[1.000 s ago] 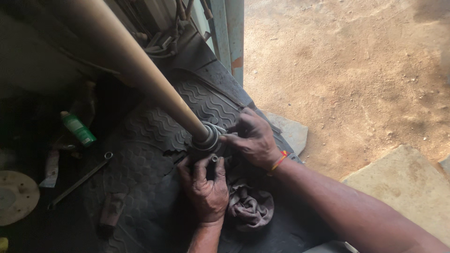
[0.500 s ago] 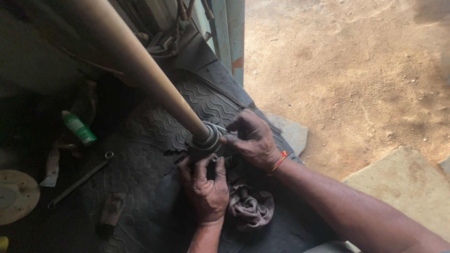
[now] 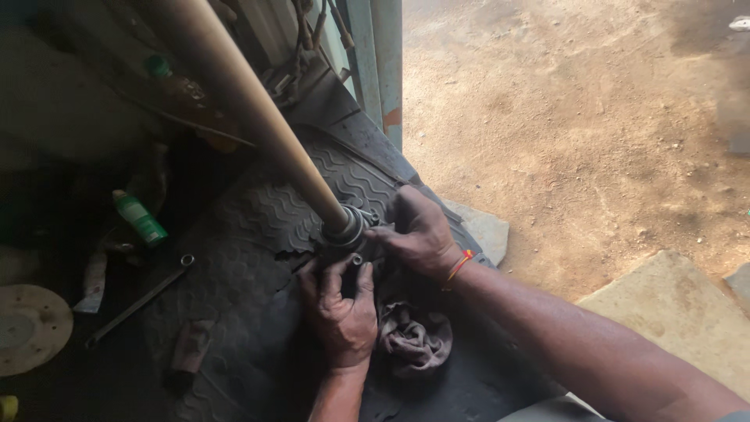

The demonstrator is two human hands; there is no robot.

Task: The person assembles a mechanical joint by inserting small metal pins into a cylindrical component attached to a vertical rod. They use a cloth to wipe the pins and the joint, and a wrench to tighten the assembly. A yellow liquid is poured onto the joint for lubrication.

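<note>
**Both hands at the lower end of a slanting pole, almost nothing moved**

Head view: Since the earlier frames, little has changed. Both hands stay at the same spot, and the pole keeps the same slant. Only the view itself has shifted slightly.

A long, pale pole [image 3: 250,109] runs from the upper left of the frame down to the centre. Its long axis slopes down and to the right. The lower end sits in a round metal collar [image 3: 346,232], which rests on a dark ribbed rubber mat [image 3: 234,258].

The left hand [image 3: 344,316] comes up from the bottom centre, directly below the collar. Its fingers are curled up around the collar's lower edge, with the fingertips close together and touching the metal. The right hand [image 3: 418,234] reaches in from the lower right, just to the right of the collar. Its fingers are bent and pressed against the collar's side. Whether they pinch a small part there cannot be told. Both hands are about equally near; the collar lies between them.

A crumpled rag [image 3: 414,344] lies on the mat just right of the left wrist. A spanner [image 3: 141,301] lies well apart at the left, with a green bottle [image 3: 139,217] above it and a round disc [image 3: 31,328] at the left edge. Bare dirt ground [image 3: 586,117] fills the upper right.
</note>
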